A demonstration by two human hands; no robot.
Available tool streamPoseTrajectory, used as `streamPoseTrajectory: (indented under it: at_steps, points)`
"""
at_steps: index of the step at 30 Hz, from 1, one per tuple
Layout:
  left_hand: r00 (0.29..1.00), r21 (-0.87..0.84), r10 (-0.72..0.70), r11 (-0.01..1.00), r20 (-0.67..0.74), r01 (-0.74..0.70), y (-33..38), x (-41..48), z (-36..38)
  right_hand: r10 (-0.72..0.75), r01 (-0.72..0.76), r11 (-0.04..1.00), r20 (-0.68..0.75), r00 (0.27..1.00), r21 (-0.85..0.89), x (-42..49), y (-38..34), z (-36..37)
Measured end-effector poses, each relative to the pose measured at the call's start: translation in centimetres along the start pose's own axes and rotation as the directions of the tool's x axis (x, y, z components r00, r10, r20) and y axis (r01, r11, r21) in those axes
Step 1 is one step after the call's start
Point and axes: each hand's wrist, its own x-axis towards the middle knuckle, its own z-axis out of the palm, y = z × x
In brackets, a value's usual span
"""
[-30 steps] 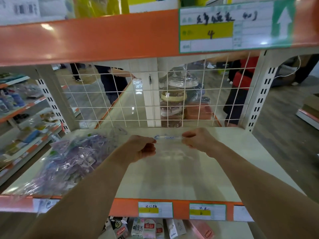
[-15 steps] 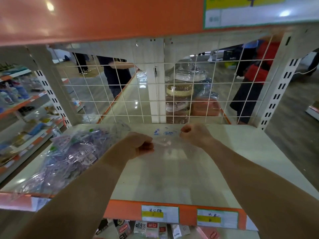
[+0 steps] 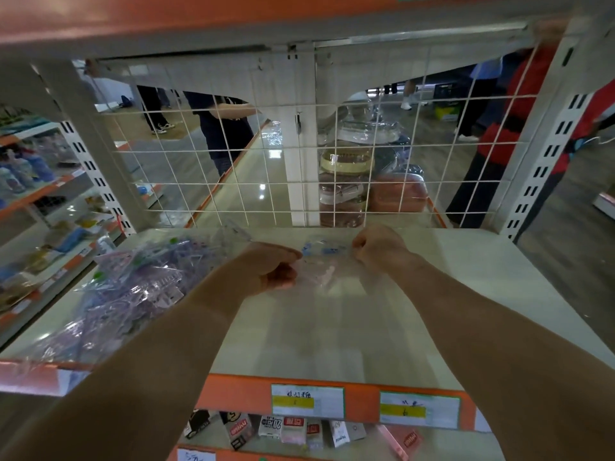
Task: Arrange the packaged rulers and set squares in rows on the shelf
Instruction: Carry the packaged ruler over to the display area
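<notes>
While my left hand (image 3: 273, 271) and my right hand (image 3: 376, 247) pinch the clear ruler packet (image 3: 322, 261) by its two upper corners, it is low over the back of the shelf (image 3: 466, 294), near the wire grid (image 3: 253, 181). I judge it best to lay it flat and square to the back edge, apart from the loose pile of packets (image 3: 133, 287) at left, to begin a row. Against one second ago, the ruler packet shows more face and blue print, and the price label above is out of view.

Cream shelf (image 3: 466, 294) with orange edge (image 3: 239, 394), white wire grid (image 3: 233, 181), purple-tinted clear packets (image 3: 126, 287).
</notes>
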Motion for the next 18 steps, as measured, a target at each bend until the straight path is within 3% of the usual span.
streamPoseTrajectory:
  at_steps: [4, 8, 12, 18]
  points:
    - [1.000, 0.013, 0.004, 1.000, 0.021, -0.005, 0.1, -0.3, 0.2, -0.011, 0.011, 1.000, -0.008, 1.000, -0.007, -1.0, 0.1, -1.2]
    - [0.998, -0.015, 0.023, 1.000, 0.065, -0.022, 0.1, -1.2, 0.2, -0.153, 0.152, 0.987, -0.030, 0.988, -0.043, -4.0, 0.8, -2.7]
    - [0.990, -0.041, 0.031, 0.999, 0.140, -0.025, -0.1, -2.3, 0.7, -0.265, 0.263, 0.960, 0.008, 0.964, 0.100, -7.5, 0.6, -3.2]
    - [0.980, -0.038, 0.025, 0.999, 0.198, -0.018, -0.5, -3.2, 1.7, -0.340, 0.352, 0.926, -0.106, 0.935, 0.139, -9.3, 1.1, -2.6]
